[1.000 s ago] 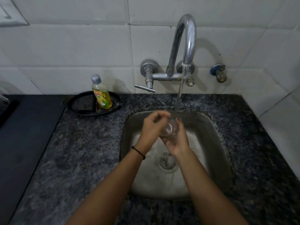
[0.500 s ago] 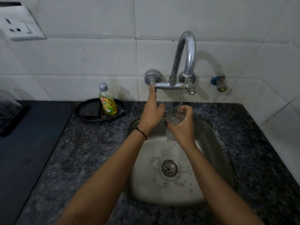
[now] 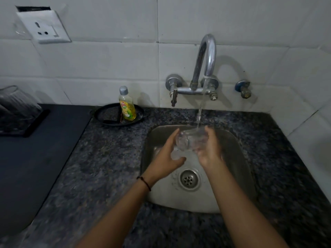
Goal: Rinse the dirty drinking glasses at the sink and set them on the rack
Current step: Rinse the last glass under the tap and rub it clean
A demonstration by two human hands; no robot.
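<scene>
Drinking glass (image 3: 188,140): clear, lying on its side in the air over the sink (image 3: 240,154), closed end to the left, directly under the water (image 3: 200,108); outline blurred. Right hand (image 3: 209,151): at the glass's right end, palm beneath, fingers (image 3: 208,130) curled up round the far side and clamped on it. Left hand (image 3: 164,158): at the glass's left end, fingers (image 3: 174,136) fairly straight and close together, laid against the base; thumb spread apart below; whether the thumb touches the glass cannot be told. Wrist cord (image 3: 144,182): dark, on the left wrist. Sink: steel, set into the speckled stone worktop (image 3: 107,158) towards its back right corner; drain (image 3: 189,179) in the basin floor, below the hands. Tap (image 3: 206,56): chrome swan-neck, wall-mounted above the worktop's back edge, running in a thin stream; lever (image 3: 173,97) hanging down at its left. Valve (image 3: 243,89): small, blue-collared, on the tiles to the tap's right. Soap bottle (image 3: 126,106): yellow liquid, grey cap, upright in a shallow black dish (image 3: 105,117) at the back edge, left of the sink. Rack (image 3: 35,122): black, at the worktop's far left edge near the back, bearing clear glassware (image 3: 16,102), too blurred to count. Wall socket (image 3: 44,26): white, on the tiles above the rack.
</scene>
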